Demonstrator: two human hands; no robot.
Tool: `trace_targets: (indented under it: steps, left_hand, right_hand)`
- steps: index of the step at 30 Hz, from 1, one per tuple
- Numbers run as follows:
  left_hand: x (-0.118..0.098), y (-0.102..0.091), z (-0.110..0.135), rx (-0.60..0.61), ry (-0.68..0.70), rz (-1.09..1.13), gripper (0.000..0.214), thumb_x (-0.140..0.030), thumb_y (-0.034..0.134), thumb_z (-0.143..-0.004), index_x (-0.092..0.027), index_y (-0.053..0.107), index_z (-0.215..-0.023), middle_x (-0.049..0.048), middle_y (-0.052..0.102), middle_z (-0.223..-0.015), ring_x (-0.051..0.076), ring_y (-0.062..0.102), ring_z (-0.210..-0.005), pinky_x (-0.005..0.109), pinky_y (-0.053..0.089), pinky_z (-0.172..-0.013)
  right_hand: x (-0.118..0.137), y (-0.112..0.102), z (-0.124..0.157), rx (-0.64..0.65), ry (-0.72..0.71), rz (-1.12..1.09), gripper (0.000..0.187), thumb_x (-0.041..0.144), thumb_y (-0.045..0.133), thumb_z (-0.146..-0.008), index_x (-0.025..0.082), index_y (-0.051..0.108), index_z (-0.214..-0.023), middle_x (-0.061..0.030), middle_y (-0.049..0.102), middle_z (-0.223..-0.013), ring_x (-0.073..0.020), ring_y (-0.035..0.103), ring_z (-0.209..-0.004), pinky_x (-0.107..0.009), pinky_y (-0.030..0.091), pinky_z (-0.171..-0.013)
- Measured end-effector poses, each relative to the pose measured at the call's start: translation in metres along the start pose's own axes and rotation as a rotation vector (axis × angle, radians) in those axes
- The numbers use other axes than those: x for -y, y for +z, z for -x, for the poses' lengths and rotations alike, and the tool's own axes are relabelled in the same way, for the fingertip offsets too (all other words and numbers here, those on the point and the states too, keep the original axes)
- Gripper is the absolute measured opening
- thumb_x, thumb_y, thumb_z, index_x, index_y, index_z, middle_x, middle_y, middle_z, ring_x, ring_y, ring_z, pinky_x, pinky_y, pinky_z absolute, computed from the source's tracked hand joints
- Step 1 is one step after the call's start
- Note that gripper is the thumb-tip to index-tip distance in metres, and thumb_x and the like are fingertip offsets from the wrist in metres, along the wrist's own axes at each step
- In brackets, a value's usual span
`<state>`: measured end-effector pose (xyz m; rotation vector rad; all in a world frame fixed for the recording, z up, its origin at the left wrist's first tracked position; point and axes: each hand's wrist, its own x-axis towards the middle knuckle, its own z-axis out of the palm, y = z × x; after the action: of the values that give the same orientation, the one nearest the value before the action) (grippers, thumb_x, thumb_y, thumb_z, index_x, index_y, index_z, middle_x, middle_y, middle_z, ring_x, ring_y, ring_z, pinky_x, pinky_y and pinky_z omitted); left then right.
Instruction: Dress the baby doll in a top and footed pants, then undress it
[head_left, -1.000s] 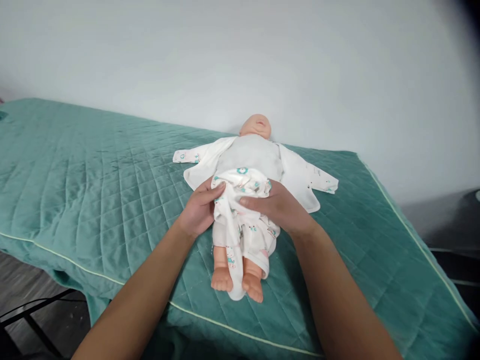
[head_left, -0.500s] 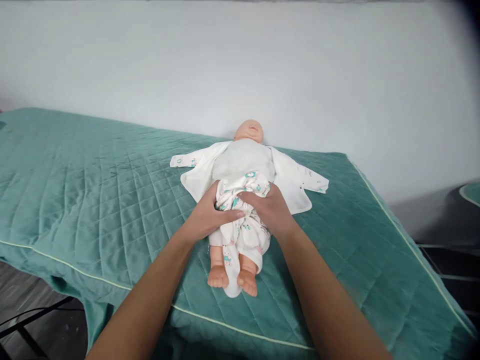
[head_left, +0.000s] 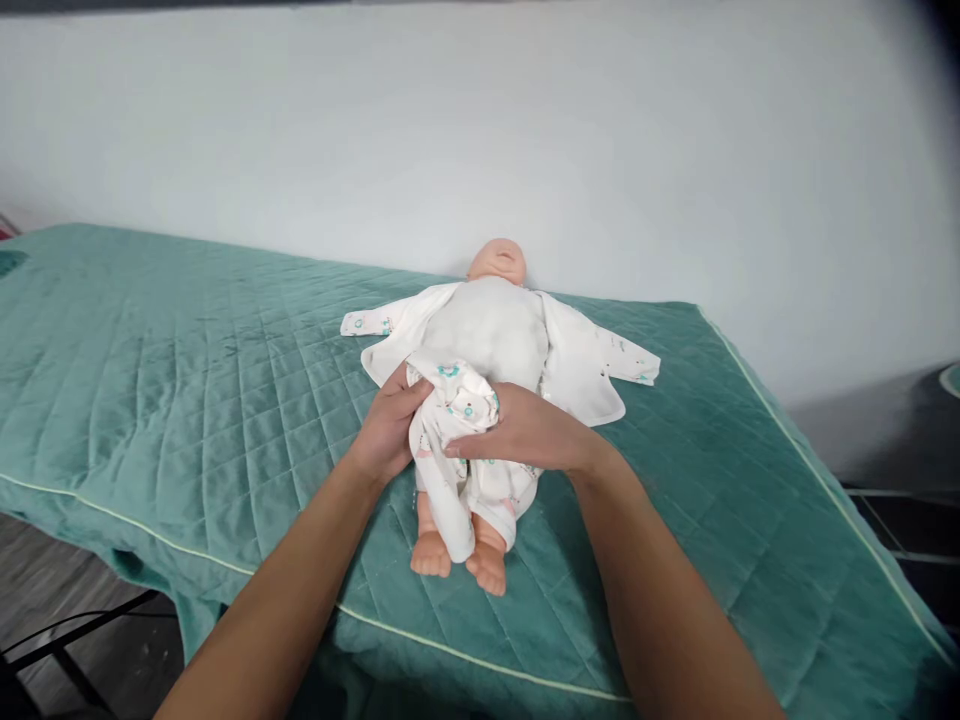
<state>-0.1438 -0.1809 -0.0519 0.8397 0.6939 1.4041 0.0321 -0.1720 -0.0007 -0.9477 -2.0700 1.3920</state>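
A baby doll (head_left: 491, 320) lies on its back, head toward the wall and bare feet toward me. A white baby jacket (head_left: 581, 385) is spread open beneath its torso, with sleeves out to both sides. Over the doll's lap is a bunched white baby garment (head_left: 454, 400) with teal and pink print; a narrow part of it hangs between the feet. My left hand (head_left: 386, 425) is closed, pinching its upper left edge. Lower and to the right, my right hand (head_left: 517, 430) is closed around the folded cloth. Printed white cloth also covers the doll's legs.
The green quilted cover (head_left: 225, 400) lies under the doll, its light piping along the front and right edges. A pale wall (head_left: 450, 130) stands behind. Dark metal bars (head_left: 82, 630) show at lower left, and a dark rack (head_left: 892, 520) at right.
Both hands have shifted the bunched garment left and lifted its upper edge off the doll's belly. My right hand has turned sideways across the lap. More of the white torso shows.
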Motion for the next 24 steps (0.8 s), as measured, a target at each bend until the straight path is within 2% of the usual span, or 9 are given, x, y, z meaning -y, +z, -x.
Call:
trace_targets:
  steps: [3,5,7,9,11,14,18,21,24]
  left_hand:
    - [0.000,0.001,0.003,0.029,0.011,-0.099,0.034,-0.045,0.072,-0.083,-0.020,0.070,-0.106,0.0055,0.076,-0.102,0.024,0.070,-0.099,0.032,0.055,-0.085]
    - [0.000,0.000,0.004,0.084,0.028,-0.172,0.040,-0.050,0.070,-0.084,-0.020,0.070,-0.111,0.0063,0.075,-0.108,0.024,0.068,-0.103,0.032,0.054,-0.086]
    - [-0.001,-0.004,0.003,0.183,0.046,-0.233,0.052,-0.048,0.080,-0.075,-0.020,0.069,-0.117,0.0068,0.073,-0.113,0.026,0.066,-0.107,0.031,0.052,-0.087]
    - [-0.001,-0.008,0.003,0.286,0.017,-0.262,0.065,-0.039,0.090,-0.063,-0.019,0.068,-0.121,0.0068,0.074,-0.112,0.026,0.067,-0.103,0.030,0.052,-0.085]
    - [-0.002,-0.010,0.003,0.318,-0.063,-0.244,0.059,-0.033,0.090,-0.063,-0.017,0.070,-0.116,0.0063,0.075,-0.102,0.024,0.069,-0.090,0.030,0.053,-0.078]
    - [-0.005,-0.008,0.004,0.255,-0.118,-0.139,0.040,-0.032,0.084,-0.069,-0.014,0.073,-0.103,0.0061,0.076,-0.087,0.021,0.069,-0.074,0.030,0.053,-0.070]
    - [-0.012,0.004,0.010,0.158,-0.074,0.063,0.039,-0.034,0.081,-0.070,-0.015,0.073,-0.103,0.0084,0.077,-0.092,0.027,0.072,-0.087,0.037,0.056,-0.082]
    - [-0.021,0.012,0.023,0.078,-0.126,0.161,0.033,-0.030,0.077,-0.073,-0.015,0.073,-0.103,0.0073,0.077,-0.092,0.028,0.073,-0.092,0.038,0.056,-0.087]
    - [-0.032,0.020,0.047,0.001,-0.211,0.187,0.027,-0.030,0.073,-0.079,-0.014,0.074,-0.101,0.0064,0.076,-0.089,0.025,0.072,-0.088,0.034,0.056,-0.083]
  right_hand:
    - [-0.008,0.001,0.001,-0.080,0.026,-0.164,0.033,0.039,0.077,-0.078,0.022,0.075,-0.107,-0.0026,0.077,-0.105,-0.0255,0.069,-0.102,-0.040,0.055,-0.089]
    - [-0.015,0.004,0.000,-0.204,0.007,-0.325,0.034,0.040,0.077,-0.078,0.022,0.074,-0.107,-0.0031,0.076,-0.106,-0.0254,0.069,-0.104,-0.040,0.055,-0.091]
    - [-0.021,0.007,-0.002,-0.359,-0.027,-0.448,0.032,0.040,0.077,-0.079,0.021,0.073,-0.104,-0.0032,0.077,-0.105,-0.0251,0.070,-0.102,-0.040,0.055,-0.092]
    - [-0.025,0.009,-0.005,-0.461,-0.051,-0.503,0.031,0.040,0.077,-0.079,0.021,0.073,-0.103,-0.0031,0.077,-0.103,-0.0249,0.071,-0.099,-0.040,0.055,-0.091]
    - [-0.026,0.010,-0.007,-0.454,-0.062,-0.504,0.031,0.040,0.076,-0.079,0.020,0.072,-0.102,-0.0032,0.077,-0.102,-0.0249,0.071,-0.098,-0.040,0.054,-0.091]
    - [-0.022,0.010,-0.006,-0.381,-0.055,-0.442,0.030,0.042,0.075,-0.081,0.020,0.073,-0.102,-0.0038,0.077,-0.105,-0.0248,0.070,-0.102,-0.039,0.054,-0.092]
    - [-0.014,0.010,-0.003,-0.302,-0.026,-0.252,0.035,0.043,0.074,-0.083,0.021,0.073,-0.110,-0.0045,0.075,-0.114,-0.0252,0.068,-0.111,-0.039,0.053,-0.096]
    - [-0.013,0.009,-0.002,-0.270,-0.011,-0.117,0.038,0.042,0.072,-0.085,0.023,0.070,-0.118,-0.0043,0.073,-0.122,-0.0247,0.067,-0.114,-0.041,0.052,-0.100]
    - [-0.014,0.005,-0.002,-0.232,-0.009,-0.003,0.042,0.039,0.074,-0.082,0.023,0.070,-0.121,-0.0037,0.072,-0.124,-0.0250,0.067,-0.113,-0.040,0.052,-0.099]
